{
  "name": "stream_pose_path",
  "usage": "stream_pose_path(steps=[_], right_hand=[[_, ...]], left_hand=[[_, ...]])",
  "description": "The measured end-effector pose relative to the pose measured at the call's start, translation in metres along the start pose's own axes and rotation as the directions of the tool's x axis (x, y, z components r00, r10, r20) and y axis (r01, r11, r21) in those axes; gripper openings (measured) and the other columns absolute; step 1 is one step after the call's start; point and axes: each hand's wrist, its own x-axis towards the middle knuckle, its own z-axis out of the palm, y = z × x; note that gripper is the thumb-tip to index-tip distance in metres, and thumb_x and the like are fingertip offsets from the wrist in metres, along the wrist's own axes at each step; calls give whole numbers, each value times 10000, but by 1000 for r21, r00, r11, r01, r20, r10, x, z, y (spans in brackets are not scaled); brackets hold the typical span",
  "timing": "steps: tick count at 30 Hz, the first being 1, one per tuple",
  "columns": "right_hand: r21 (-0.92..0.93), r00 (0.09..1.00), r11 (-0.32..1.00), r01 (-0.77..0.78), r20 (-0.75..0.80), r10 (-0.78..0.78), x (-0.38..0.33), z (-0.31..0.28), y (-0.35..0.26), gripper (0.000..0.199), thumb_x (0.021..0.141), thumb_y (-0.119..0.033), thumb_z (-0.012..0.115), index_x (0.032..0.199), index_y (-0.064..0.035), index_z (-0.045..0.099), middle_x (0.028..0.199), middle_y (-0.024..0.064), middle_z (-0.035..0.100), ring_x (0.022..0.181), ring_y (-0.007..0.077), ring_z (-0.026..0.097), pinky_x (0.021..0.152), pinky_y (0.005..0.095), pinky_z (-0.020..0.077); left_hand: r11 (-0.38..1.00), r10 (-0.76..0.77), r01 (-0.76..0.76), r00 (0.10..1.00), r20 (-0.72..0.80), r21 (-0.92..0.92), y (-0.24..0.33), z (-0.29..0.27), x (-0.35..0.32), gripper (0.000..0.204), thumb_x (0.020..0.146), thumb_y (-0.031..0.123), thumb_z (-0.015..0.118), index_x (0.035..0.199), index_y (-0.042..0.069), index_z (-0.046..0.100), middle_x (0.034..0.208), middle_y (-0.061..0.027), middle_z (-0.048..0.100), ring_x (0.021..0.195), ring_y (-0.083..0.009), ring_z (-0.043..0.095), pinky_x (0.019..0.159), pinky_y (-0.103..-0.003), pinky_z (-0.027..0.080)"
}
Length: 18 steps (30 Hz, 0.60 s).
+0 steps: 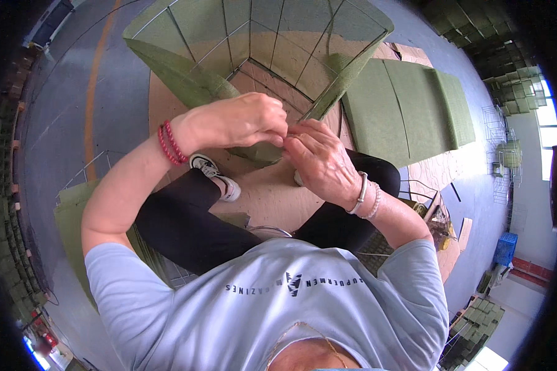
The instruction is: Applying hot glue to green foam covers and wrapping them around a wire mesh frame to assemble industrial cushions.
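Observation:
My left hand [249, 117], with red beads at the wrist, and my right hand [319, 157], with a bangle and pale beads, meet at their fingertips in front of me. Both are closed in a pinch; whatever lies between the fingers is too small or hidden. Just beyond them is a box-like wire frame [250, 40] covered in green mesh fabric [173, 71]. The near corner of this cover comes down right at my fingers. Below my left hand, a loose fold of the fabric [260, 152] hangs between my legs.
A flat green mesh panel [384, 111] lies to the right on cardboard [269, 191] that spreads under my feet. More green mesh [74, 216] and wire are beside my left leg. Tools and scraps [439, 226] lie at right; stacked green pieces [470, 37] stand farther off.

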Motion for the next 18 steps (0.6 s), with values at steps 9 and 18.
stream_pose_path(steps=[9,18], right_hand=[[-99,993,989,-107,36,111,4,1,-13,238,815,-172,697,945,3,600,911,144,656,993,296,652,1041,460,419],[-215,998,977,-7,-61,-6,-3,23,-7,176,781,-106,679,882,-1,580,913,143,638,966,290,645,1028,466,429]], left_hand=[[981,34,-29,999,-22,194,-2,-12,-3,165,864,119,631,987,22,681,935,-120,667,844,-292,628,760,-389,508],[869,72,155,900,-429,470,35,43,-46,362,717,53,713,1074,18,670,1044,-66,649,988,-257,610,809,-371,528]])
